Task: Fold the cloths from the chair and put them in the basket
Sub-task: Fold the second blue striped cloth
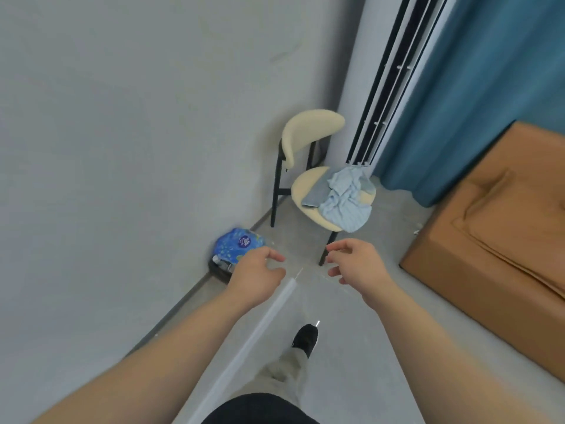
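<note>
A cream chair point(305, 133) with black legs stands against the wall ahead. On its seat lies a crumpled light blue cloth point(345, 203), partly over a flatter grey-blue cloth point(315, 195). My left hand point(256, 273) and my right hand point(357, 261) are stretched out in front of me, well short of the chair. Both have loosely curled fingers and hold nothing. No basket is clearly in view.
A small dark bin point(221, 270) with a blue patterned packet point(238, 244) on top sits by the wall on the left. An orange sofa or mattress point(489, 224) fills the right. A teal curtain point(477, 87) hangs behind. A white strip point(253, 335) runs along the floor.
</note>
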The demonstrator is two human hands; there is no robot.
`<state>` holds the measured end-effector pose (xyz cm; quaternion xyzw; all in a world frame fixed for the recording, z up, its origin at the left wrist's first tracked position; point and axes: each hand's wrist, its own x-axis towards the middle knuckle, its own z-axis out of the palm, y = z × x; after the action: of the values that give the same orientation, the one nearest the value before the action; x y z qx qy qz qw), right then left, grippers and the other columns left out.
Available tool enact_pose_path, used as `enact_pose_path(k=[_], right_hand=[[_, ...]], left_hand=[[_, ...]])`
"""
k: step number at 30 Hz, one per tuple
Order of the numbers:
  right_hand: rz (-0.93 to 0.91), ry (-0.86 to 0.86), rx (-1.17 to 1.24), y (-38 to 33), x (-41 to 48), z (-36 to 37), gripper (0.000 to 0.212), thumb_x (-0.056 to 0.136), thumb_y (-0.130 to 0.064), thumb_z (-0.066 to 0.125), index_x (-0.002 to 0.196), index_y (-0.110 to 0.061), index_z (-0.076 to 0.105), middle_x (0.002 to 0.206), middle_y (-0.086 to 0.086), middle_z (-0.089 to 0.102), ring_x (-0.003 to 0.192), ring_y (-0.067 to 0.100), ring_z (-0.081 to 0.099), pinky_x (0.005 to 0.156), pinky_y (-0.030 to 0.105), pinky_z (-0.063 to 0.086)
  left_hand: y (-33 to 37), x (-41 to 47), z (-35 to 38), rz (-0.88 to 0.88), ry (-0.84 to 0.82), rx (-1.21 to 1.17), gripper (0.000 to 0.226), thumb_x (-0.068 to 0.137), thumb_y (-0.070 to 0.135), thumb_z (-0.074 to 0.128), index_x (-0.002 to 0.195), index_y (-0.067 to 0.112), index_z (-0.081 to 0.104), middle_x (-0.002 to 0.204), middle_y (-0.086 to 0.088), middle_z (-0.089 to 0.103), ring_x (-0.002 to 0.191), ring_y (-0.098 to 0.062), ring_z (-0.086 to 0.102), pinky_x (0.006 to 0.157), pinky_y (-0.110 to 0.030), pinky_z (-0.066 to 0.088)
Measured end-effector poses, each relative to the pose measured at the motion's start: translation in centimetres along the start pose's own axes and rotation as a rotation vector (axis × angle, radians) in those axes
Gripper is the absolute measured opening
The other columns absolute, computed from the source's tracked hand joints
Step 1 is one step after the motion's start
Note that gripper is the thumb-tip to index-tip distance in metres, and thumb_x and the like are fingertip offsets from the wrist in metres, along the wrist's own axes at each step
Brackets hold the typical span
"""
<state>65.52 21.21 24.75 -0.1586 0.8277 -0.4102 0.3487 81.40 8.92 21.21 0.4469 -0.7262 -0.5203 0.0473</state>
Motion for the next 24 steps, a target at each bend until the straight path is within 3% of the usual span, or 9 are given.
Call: enact_pose_path(k=[3, 9, 16, 21, 24], right_hand=[[-0.01, 0.027, -0.033, -0.3, 7.8, -5.5, 0.016, 0.094, -0.011, 0.055, 0.101, -0.019, 0.067, 0.095, 0.0, 0.07, 0.068, 0.013, 0.069, 0.054, 0.019, 0.048], [0.008, -0.017, -0.161, -3.1, 24.9, -15.9, 0.014, 0.093, -0.014, 0.058, 0.102, -0.02, 0.067, 0.096, 0.001, 0.07, 0.066, 0.012, 0.069, 0.057, 0.023, 0.048], [-0.024, -0.091, -0.244, -7.6, 42.4, -26.0, 0.014, 0.094, -0.016, 0.056, 0.101, -0.023, 0.066, 0.1, -0.003, 0.068, 0.068, 0.009, 0.07, 0.054, 0.021, 0.047], [-0.096, -0.228, -0.304, -8.4, 57.6, -29.3, 0.015, 0.097, -0.014, 0.054, 0.105, -0.02, 0.065, 0.104, -0.001, 0.066, 0.072, 0.013, 0.067, 0.056, 0.02, 0.046], [-0.15, -0.354, -0.433, -7.9, 66.6, -29.6, 0.018, 0.095, -0.015, 0.054, 0.097, -0.029, 0.064, 0.109, -0.003, 0.067, 0.086, 0.015, 0.069, 0.07, 0.027, 0.052]], left_hand=[[3.7, 7.6, 4.2, -0.015, -0.009, -0.032, 0.018, 0.085, 0.018, 0.066, 0.1, 0.028, 0.064, 0.074, -0.002, 0.069, 0.061, -0.018, 0.062, 0.068, -0.034, 0.053], [13.0, 23.7, 12.6, -0.115, -0.046, -0.102, 0.015, 0.087, 0.014, 0.061, 0.098, 0.023, 0.064, 0.086, 0.0, 0.068, 0.073, -0.019, 0.067, 0.072, -0.037, 0.058], [24.9, 39.4, 18.8, -0.118, -0.06, -0.104, 0.015, 0.092, 0.015, 0.061, 0.105, 0.023, 0.061, 0.111, 0.001, 0.061, 0.071, -0.011, 0.062, 0.059, -0.02, 0.044], [28.9, 49.8, 23.6, -0.21, 0.024, -0.115, 0.016, 0.093, 0.016, 0.06, 0.108, 0.021, 0.061, 0.087, -0.004, 0.067, 0.064, -0.008, 0.06, 0.053, -0.017, 0.045], [29.8, 54.1, 26.6, -0.324, 0.134, -0.178, 0.016, 0.09, 0.015, 0.06, 0.105, 0.023, 0.062, 0.091, -0.002, 0.068, 0.065, -0.015, 0.064, 0.055, -0.022, 0.05]])
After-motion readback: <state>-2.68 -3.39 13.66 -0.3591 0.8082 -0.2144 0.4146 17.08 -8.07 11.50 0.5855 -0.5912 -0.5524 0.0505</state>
